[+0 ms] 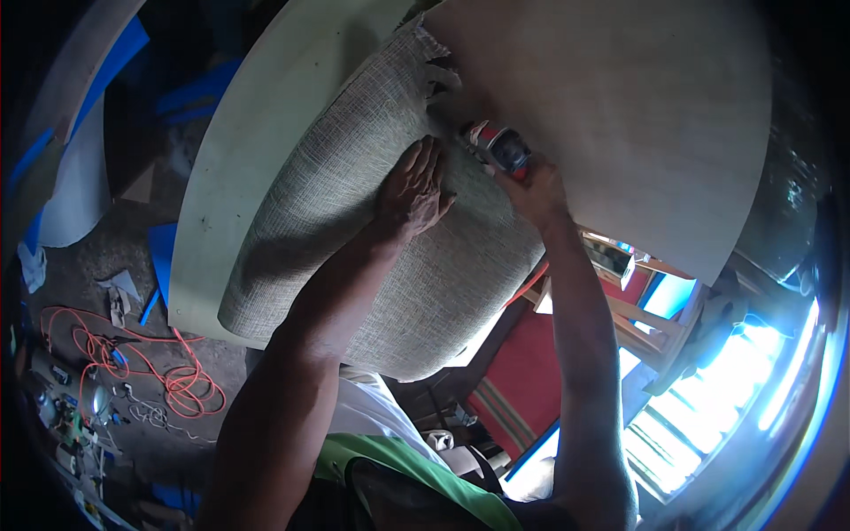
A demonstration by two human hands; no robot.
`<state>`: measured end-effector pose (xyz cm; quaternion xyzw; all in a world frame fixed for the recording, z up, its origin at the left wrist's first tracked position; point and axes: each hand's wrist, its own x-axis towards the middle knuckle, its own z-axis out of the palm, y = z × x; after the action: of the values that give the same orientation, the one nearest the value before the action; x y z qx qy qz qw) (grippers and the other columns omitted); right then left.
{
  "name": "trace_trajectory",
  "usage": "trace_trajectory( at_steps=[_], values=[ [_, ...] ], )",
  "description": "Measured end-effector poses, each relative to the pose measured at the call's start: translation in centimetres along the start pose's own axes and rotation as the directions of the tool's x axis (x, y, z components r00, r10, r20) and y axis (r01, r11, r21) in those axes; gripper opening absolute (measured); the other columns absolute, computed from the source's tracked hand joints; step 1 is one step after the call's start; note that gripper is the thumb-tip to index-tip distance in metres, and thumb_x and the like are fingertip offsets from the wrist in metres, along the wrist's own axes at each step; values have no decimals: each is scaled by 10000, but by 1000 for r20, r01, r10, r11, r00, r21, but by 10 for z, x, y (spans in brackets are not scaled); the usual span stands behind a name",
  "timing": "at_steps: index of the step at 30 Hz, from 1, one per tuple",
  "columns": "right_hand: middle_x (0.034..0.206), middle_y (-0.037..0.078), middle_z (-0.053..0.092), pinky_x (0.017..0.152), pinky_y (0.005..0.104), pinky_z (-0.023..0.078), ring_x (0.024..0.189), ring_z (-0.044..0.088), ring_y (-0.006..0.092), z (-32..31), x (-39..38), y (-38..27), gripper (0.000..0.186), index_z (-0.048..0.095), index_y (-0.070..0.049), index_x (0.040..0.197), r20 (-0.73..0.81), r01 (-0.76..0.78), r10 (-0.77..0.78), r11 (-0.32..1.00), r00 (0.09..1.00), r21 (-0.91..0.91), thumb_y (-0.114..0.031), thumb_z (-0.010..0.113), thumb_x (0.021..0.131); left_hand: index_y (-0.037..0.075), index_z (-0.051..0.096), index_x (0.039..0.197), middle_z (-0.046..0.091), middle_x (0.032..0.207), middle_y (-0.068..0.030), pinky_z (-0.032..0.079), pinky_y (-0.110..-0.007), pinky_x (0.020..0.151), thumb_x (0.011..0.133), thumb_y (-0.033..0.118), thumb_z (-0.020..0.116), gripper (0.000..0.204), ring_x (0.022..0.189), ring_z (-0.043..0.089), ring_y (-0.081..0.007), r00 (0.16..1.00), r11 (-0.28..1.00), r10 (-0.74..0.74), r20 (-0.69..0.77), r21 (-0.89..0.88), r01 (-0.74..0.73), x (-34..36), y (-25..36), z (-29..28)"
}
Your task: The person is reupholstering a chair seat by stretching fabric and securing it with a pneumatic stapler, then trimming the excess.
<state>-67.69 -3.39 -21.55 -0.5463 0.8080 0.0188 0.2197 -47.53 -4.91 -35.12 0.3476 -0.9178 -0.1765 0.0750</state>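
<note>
left hand [412,196] flat on grey fabric [332,159], fingers nearly together, so nearer. fabric's long axis runs from behind those fingers to frayed edge [431,40] ahead. right hand [542,191] grips red-black tool [505,152], right of left fingertips.

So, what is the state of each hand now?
Left hand: open, laid flat on grey woven fabric.
Right hand: closed around a red-and-black handheld tool.

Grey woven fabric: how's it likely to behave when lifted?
Likely pliable with some body: the grey fabric bulges in smooth curves. Its ragged upper edge might fray. Coarse-looking weave suggests decent grip under the left hand.
</note>
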Motion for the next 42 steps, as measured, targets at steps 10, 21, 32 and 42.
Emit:
trace_trajectory(
  at_steps=[10,21,32,42],
  values=[
    [1104,202,716,866,497,569,997,700,411,45,20,32,508,676,-106,1252,50,163,-159,984,986,-74,-268,813,791,-19,425,1543,364,1651,-153,60,-447,1290,1015,607,405,819,1554,264,-288,997,998,-13,81,58,8,0,-2,3],
    [1117,197,737,893,487,573,1048,707,399,61,38,31,552,659,-154,1310,-14,273,-272,962,962,32,-296,814,800,-7,422,1550,367,1651,-142,37,-444,1290,1020,600,384,807,1568,224,-283,986,1000,-23,162,15,21,4,-6,10],
    [1146,215,724,907,526,567,1066,687,426,58,44,7,544,646,-184,1329,121,17,-17,1000,993,-1,-319,787,822,20,416,1563,347,1662,-138,-13,-465,1286,1020,611,358,805,1578,190,-292,979,999,-7,205,48,-3,8,-2,4],
    [1069,242,730,897,548,565,1018,690,453,65,51,13,515,670,-186,1303,70,-101,116,976,991,-191,-289,757,807,-11,402,1560,326,1665,-172,40,-447,1288,1029,595,362,807,1572,207,-310,978,999,-5,209,50,-6,14,1,2]
  ],
)
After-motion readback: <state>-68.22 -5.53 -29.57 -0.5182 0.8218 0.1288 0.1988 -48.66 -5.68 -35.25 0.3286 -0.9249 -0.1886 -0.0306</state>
